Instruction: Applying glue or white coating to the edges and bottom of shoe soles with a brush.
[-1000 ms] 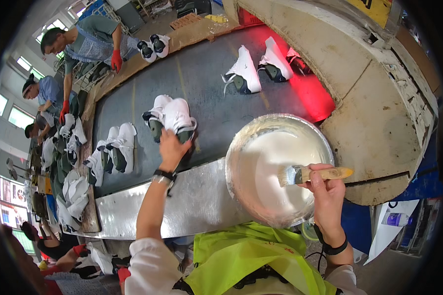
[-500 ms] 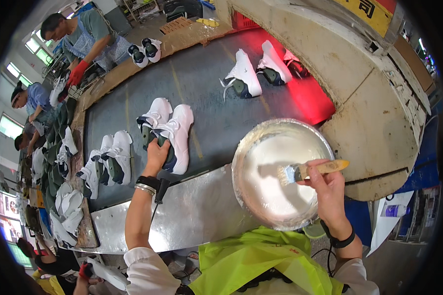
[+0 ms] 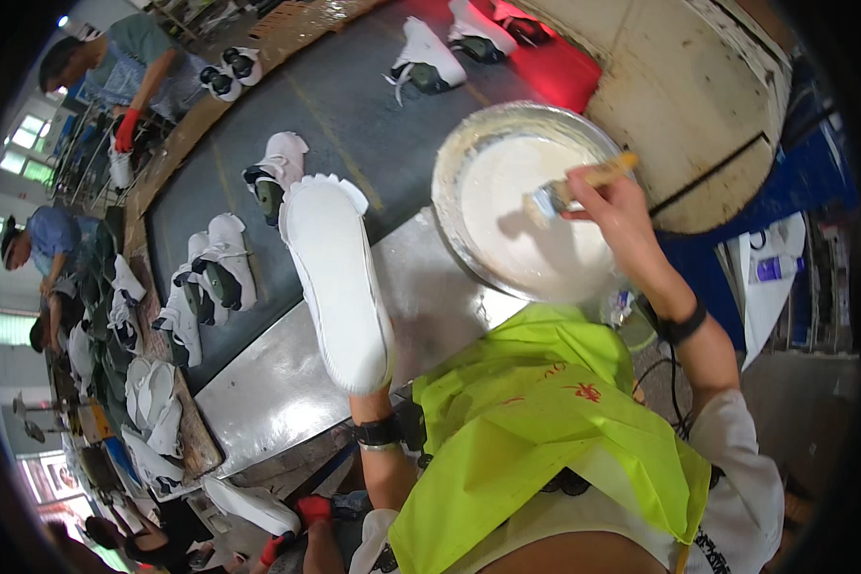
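A white shoe upper (image 3: 340,277) is tilted up in front of me with its pale underside facing me. My left hand (image 3: 370,406) holds it from behind; only the base of the hand shows below the heel, the fingers being hidden. With my right hand (image 3: 603,198) I grip a wooden-handled paintbrush (image 3: 598,175), thumb and fingers closed round it. Its bristles are over a large metal bowl (image 3: 442,206) of milky white liquid (image 3: 507,177), coated with residue inside. Whether the bristle tips touch the liquid I cannot tell.
White-and-green shoes stand on the dark belt (image 3: 340,105): one (image 3: 280,158) just behind mine, several to the left (image 3: 228,253), others (image 3: 429,53) near the red glow. A metal ledge (image 3: 268,378) borders the belt. Co-workers (image 3: 148,57) stand along the left. A beige machine housing (image 3: 698,115) is at right.
My left hand has lifted one shoe off the belt toward me and turned its underside up. The brush stays over the bowl in my right hand. The whole view has shifted and tilted.
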Tool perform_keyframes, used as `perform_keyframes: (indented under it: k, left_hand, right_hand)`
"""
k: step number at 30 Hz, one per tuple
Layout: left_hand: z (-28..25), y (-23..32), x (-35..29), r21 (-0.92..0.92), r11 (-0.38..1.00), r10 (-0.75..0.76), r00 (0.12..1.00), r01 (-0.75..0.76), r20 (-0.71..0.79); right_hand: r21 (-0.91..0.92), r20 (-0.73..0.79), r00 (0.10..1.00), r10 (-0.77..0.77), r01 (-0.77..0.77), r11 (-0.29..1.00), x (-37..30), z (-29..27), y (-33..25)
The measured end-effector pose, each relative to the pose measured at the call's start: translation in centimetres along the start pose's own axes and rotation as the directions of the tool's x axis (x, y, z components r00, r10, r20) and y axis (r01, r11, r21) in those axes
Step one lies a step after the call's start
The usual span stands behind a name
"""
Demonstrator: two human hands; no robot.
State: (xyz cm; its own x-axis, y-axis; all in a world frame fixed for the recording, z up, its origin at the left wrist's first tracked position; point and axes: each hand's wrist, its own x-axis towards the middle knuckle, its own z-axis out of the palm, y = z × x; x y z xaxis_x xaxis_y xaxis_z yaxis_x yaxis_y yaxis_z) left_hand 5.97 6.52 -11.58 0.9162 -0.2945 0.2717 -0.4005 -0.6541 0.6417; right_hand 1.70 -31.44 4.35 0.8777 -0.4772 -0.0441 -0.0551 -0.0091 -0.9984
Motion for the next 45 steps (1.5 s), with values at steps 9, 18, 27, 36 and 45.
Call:
perform_keyframes:
  k: [9, 18, 27, 36, 45]
  left_hand:
    - [-1.2, 3.1, -1.5, -0.807, -0.032, -0.564, 0.656, 0.59, 0.501]
    - [0.3, 4.0, -1.7, -0.84, 0.167, -0.527, 0.767, 0.516, 0.366]
    - [2.1, 1.5, -3.8, -0.804, 0.405, -0.413, 0.872, 0.434, 0.263]
    - [1.8, 6.9, 0.8, -0.811, 0.019, -0.273, 0.783, 0.585, 0.559]
    - [2.5, 10.6, 1.4, -0.884, 0.122, -0.211, 0.882, 0.451, 0.421]
  right_hand:
    - [-0.063, -0.026, 0.992, 0.122, -0.123, 0.99, 2.6, 0.6, 1.7]
    - [-0.223, -0.063, 0.992, 0.114, -0.125, 0.967, 7.8, 0.7, 8.5]
    - [-0.638, 0.123, 0.988, -0.092, 0.149, 0.755, 8.6, 1.5, 8.8]
    - [-0.402, -0.011, 0.949, -0.315, 0.284, 0.87, 6.7, 1.9, 6.7]
    - [-0.049, 0.241, 0.937, -0.252, 0.271, 0.961, 1.6, 9.5, -1.8]
